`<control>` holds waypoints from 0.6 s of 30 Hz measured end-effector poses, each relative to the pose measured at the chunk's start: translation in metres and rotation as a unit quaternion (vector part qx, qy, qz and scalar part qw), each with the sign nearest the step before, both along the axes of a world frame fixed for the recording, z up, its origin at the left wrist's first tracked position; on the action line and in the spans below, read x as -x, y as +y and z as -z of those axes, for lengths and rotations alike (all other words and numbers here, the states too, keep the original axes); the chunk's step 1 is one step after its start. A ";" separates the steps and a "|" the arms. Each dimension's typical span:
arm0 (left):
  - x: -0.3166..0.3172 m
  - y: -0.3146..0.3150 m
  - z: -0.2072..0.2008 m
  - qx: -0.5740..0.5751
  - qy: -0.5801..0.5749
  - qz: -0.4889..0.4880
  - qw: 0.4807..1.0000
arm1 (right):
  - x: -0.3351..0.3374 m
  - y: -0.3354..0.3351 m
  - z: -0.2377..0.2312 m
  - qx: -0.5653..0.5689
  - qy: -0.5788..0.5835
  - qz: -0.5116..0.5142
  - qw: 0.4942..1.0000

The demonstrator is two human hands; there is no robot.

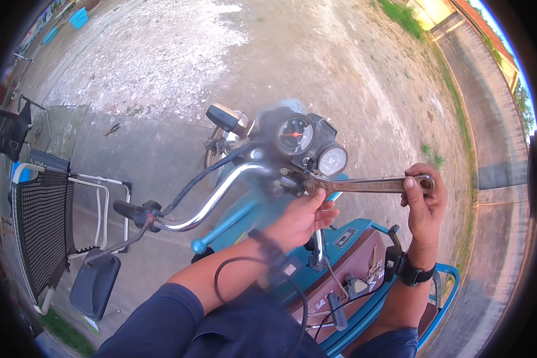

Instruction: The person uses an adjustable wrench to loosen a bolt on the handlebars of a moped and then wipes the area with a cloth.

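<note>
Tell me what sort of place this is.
Probably an outdoor yard: there is bare, dusty ground, a long wall along the right side, and a mesh chair standing out in the open at left.

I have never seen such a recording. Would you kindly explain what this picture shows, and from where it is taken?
There is no robot: one person works with two bare hands. A wide fisheye camera worn on the head looks down, so straight edges bend near the rim. The right hand grips one end of a wrench. The left hand is at its other end, thumb apparently against it, fingers loosely spread. That end is close to two round gauges and a curved chrome handlebar. Below them is a teal vehicle body; on its maroon surface lies a metal thing too small to name.
</note>
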State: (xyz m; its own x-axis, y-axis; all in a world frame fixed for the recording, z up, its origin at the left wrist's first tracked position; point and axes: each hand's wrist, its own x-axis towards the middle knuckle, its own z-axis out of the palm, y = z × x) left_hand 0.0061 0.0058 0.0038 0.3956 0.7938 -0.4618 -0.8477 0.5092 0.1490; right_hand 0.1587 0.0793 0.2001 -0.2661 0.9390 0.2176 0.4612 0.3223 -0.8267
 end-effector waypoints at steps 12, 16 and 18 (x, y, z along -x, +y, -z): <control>0.001 0.005 -0.009 0.011 -0.017 -0.026 0.999 | -0.012 -0.001 0.023 0.006 0.023 0.191 0.981; 0.001 0.007 -0.009 0.050 0.006 -0.044 0.998 | -0.043 -0.013 0.036 0.059 0.064 0.219 0.972; 0.000 0.007 -0.010 0.058 0.023 -0.043 0.997 | -0.052 -0.023 0.043 0.061 0.062 0.231 0.969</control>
